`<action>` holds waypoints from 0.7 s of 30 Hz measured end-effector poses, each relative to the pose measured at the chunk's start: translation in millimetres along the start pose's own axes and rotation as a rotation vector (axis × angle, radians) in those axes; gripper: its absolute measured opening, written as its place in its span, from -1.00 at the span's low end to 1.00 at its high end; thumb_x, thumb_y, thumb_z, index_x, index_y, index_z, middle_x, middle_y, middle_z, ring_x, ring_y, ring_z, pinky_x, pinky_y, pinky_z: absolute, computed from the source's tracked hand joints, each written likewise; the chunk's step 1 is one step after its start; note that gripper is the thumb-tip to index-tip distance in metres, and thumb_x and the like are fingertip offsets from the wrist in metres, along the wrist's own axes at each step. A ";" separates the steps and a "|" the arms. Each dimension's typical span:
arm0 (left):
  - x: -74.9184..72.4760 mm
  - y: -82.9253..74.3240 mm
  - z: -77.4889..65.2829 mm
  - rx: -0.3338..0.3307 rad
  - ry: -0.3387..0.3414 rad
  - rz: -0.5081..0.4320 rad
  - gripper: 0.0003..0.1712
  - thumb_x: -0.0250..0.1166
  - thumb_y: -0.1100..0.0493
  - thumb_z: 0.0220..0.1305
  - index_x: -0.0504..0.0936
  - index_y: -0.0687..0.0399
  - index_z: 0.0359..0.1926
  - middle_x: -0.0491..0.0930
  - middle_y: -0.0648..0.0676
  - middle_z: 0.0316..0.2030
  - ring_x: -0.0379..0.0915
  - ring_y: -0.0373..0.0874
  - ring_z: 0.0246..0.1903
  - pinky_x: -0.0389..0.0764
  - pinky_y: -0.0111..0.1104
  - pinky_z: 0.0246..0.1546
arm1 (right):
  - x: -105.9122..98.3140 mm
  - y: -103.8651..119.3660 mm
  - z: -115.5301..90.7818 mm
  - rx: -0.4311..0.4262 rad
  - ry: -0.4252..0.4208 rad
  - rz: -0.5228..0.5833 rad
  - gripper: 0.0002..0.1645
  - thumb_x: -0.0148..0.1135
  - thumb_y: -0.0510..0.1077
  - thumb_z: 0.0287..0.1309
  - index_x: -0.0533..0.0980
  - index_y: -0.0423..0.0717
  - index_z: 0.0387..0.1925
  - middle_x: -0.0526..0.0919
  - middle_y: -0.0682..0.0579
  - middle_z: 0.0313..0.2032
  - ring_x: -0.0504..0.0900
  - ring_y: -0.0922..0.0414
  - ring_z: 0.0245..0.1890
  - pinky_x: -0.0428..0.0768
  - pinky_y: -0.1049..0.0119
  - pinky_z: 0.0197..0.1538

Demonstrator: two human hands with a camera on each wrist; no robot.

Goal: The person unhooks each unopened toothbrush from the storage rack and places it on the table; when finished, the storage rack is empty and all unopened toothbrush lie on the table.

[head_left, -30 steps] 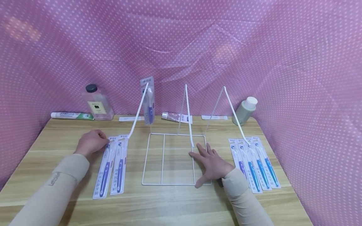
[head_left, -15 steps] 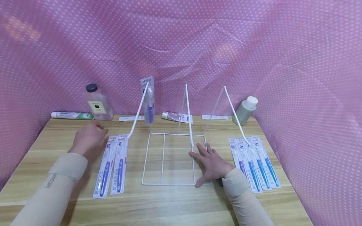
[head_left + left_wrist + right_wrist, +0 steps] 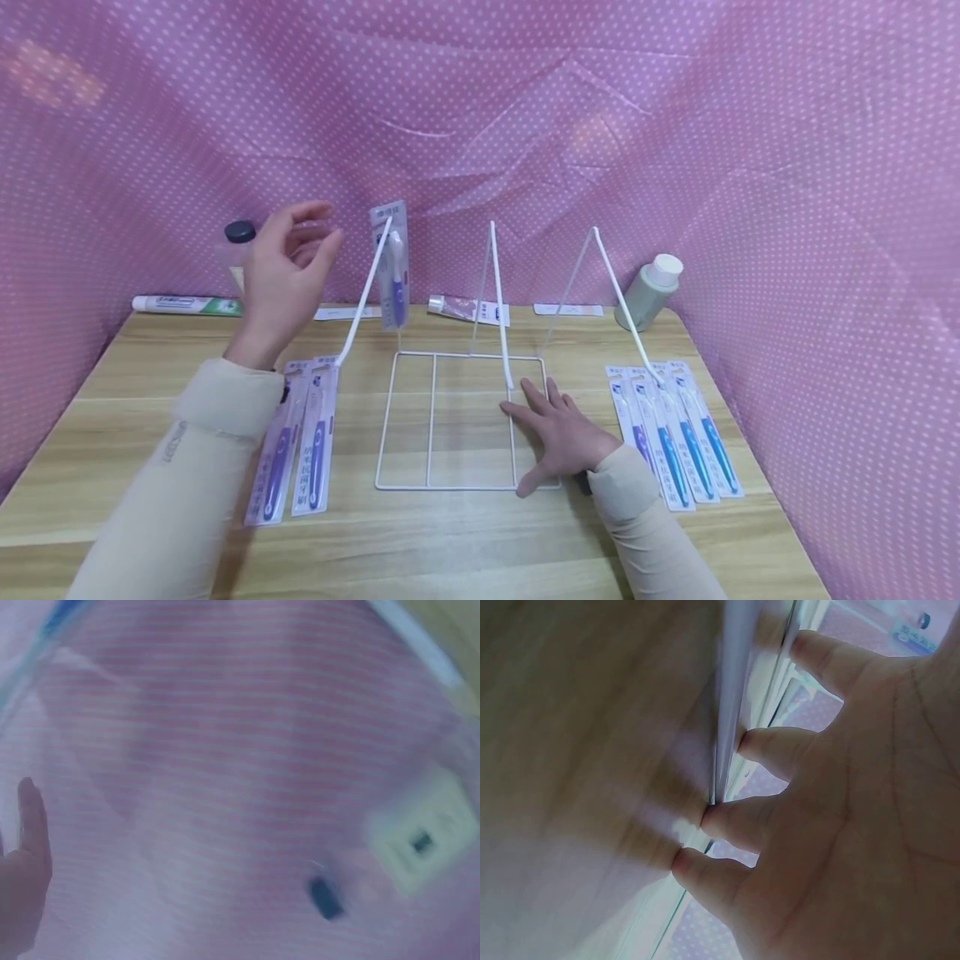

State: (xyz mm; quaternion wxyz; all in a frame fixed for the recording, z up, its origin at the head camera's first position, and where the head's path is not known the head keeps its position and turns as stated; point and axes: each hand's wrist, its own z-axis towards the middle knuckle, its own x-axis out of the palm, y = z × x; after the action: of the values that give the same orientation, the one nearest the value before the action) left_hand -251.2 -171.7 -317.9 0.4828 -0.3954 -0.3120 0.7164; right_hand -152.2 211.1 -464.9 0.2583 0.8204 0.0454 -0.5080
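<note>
My left hand is raised beside the white wire rack's left arm, fingers loosely bent with nothing seen between them. At its right, a packaged toothbrush hangs upright on that arm. Below my sleeve lie two purple toothbrush packs, one fully visible, the other partly covered. My right hand rests with spread fingers on the right side of the wire rack; in the right wrist view, its fingertips meet a rack wire. Several toothbrush packs, mostly blue, lie farther right.
A black-capped bottle stands back left, partly hidden by my left hand. Near it lies a toothpaste tube. A second tube and a grey-green bottle line the back edge. Two more rack arms rise at centre and right.
My left hand has left the top of the left toothbrush packs and moved up and right, toward the rack's left arm. My right hand stays where it was.
</note>
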 end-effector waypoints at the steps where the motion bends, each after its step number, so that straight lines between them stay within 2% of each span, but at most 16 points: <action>1: 4.1 -6.2 1.9 0.018 -0.004 -0.074 -0.54 0.33 0.23 0.49 0.56 0.21 0.34 0.61 0.05 0.22 0.63 -0.06 0.15 0.65 -0.51 0.20 | 0.0 0.1 0.1 0.000 0.000 0.001 0.56 0.70 0.52 -0.41 0.19 0.28 0.66 -0.18 -0.16 0.72 -0.32 -0.45 0.65 -0.13 -0.44 0.63; 5: 19.5 -21.1 6.8 0.060 -0.004 -0.352 -0.50 0.31 0.40 0.43 0.54 0.30 0.35 0.63 0.04 0.15 0.62 -0.04 0.11 0.67 -0.43 0.21 | 0.1 0.3 0.3 0.002 0.002 0.002 0.56 0.70 0.52 -0.41 0.18 0.28 0.66 -0.18 -0.16 0.72 -0.32 -0.44 0.66 -0.14 -0.44 0.63; 8: 29.3 -23.9 7.1 0.022 -0.018 -0.553 -0.47 0.27 0.49 0.39 0.53 0.25 0.35 0.61 0.09 0.11 0.59 0.00 0.02 0.72 -0.42 0.08 | 0.4 0.3 0.0 0.000 0.004 0.001 0.56 0.70 0.52 -0.41 0.18 0.28 0.67 -0.18 -0.17 0.72 -0.33 -0.45 0.65 -0.14 -0.44 0.63; 11: 37.6 -22.5 7.0 -0.044 -0.040 -0.670 -0.47 0.23 0.51 0.40 0.52 0.18 0.35 0.59 0.11 0.10 0.56 -0.04 -0.05 0.72 -0.44 -0.03 | 1.0 0.5 -0.3 -0.002 0.001 0.003 0.56 0.69 0.53 -0.41 0.19 0.27 0.66 -0.18 -0.18 0.72 -0.33 -0.45 0.65 -0.14 -0.44 0.63; 15: 45.5 -19.8 8.1 -0.112 -0.067 -0.674 -0.51 0.21 0.53 0.41 0.55 0.20 0.31 0.59 0.08 0.04 0.55 -0.10 -0.03 0.69 -0.47 0.01 | 1.6 0.8 -0.3 0.000 0.000 0.008 0.56 0.70 0.52 -0.41 0.19 0.27 0.66 -0.18 -0.17 0.72 -0.33 -0.45 0.65 -0.14 -0.44 0.63; 21: 48.4 -18.6 10.2 -0.156 -0.083 -0.638 -0.61 0.25 0.54 0.39 0.66 0.20 0.16 0.64 0.05 -0.05 0.62 -0.14 -0.05 0.72 -0.47 0.04 | 0.4 1.2 -0.6 0.000 -0.005 0.004 0.56 0.71 0.52 -0.42 0.19 0.27 0.66 -0.18 -0.18 0.72 -0.33 -0.45 0.65 -0.14 -0.45 0.63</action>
State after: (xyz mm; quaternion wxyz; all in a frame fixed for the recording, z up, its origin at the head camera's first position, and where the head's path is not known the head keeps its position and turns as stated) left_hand -262.4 -120.6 -310.3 0.6378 -0.2840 -0.4936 0.5186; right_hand -151.1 210.3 -464.6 0.2594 0.8193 0.0429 -0.5095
